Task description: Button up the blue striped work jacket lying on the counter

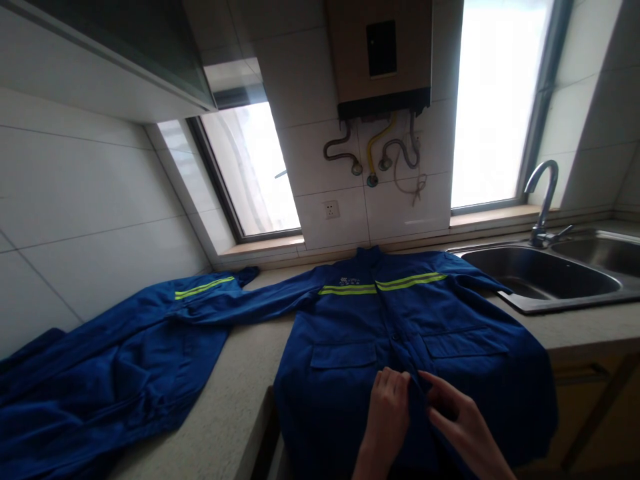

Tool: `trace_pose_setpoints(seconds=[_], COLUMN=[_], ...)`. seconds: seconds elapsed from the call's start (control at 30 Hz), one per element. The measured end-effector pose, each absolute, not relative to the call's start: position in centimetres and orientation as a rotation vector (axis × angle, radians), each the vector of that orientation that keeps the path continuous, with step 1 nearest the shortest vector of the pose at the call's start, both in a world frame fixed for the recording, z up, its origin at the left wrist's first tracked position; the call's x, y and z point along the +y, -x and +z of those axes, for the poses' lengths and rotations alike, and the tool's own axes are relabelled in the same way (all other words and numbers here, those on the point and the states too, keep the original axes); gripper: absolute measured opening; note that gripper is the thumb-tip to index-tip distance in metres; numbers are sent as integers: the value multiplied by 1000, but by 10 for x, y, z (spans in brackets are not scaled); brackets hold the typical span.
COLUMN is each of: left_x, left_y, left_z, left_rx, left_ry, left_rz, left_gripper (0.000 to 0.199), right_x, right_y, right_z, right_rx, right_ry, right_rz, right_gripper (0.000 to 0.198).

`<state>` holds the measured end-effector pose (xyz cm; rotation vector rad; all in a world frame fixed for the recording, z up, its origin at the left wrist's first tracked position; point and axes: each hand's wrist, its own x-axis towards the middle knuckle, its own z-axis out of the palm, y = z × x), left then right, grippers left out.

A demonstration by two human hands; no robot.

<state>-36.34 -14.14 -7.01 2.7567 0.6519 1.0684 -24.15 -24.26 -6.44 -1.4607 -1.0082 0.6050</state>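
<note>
A blue work jacket (340, 320) with yellow-green reflective stripes lies front up on the counter, its lower part hanging over the front edge. My left hand (390, 407) is closed on the front edge of the jacket, below the chest pockets. Just to the right, my right hand (455, 407) pinches the other front edge between thumb and fingers. The two hands are close together at the centre opening. Whether a button sits between the fingers is hidden. One sleeve stretches left, and the other reaches the sink's rim.
A second blue garment (125, 360) with a reflective stripe lies on the counter (265, 347) at left, touching the jacket's sleeve. At right are a steel sink (530, 307) and a faucet (543, 200). A water heater (383, 53) with pipes hangs on the tiled wall between two windows.
</note>
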Motion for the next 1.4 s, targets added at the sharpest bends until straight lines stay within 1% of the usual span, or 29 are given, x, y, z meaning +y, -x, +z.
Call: trace_pose_setpoints(seconds=[0.13,0.23,0.33,0.4,0.57,0.87,1.23,1.3,1.4], left_x=[-148,-153,-153,-152,-147,-131,-121,-119,-118], left_y=[361,362,364,366,368,374,369,369,371], left_z=[-68,-61,-54,-51,-49,-56,-49,-48,-50], left_rx=[741,779,770,747,695,632,555,513,412], left_ry=[-2359,-2055,-1888,-1857,-1788,-1597,-1495,-1461,-1411], left_rz=[1111,1049,983,962,950,893,869,864,829], left_gripper=[28,21,18,18,18,12,9,11,19], right_x=[-238,-234,-232,-231,-229,-213,-207,-204,-202], right_y=[249,252,251,250,245,237,228,226,226], right_z=[-70,-78,-85,-87,-84,-81,-68,-67,-66], right_rx=[-997,-1022,-1090,-1125,-1175,-1355,-1439,-1417,-1381], right_ry=[1392,1369,1353,1347,1431,1527,1521,1539,1548], right_rz=[668,681,677,660,548,267,275,273,270], right_gripper=[57,59,59,57,42,36,33,31,26])
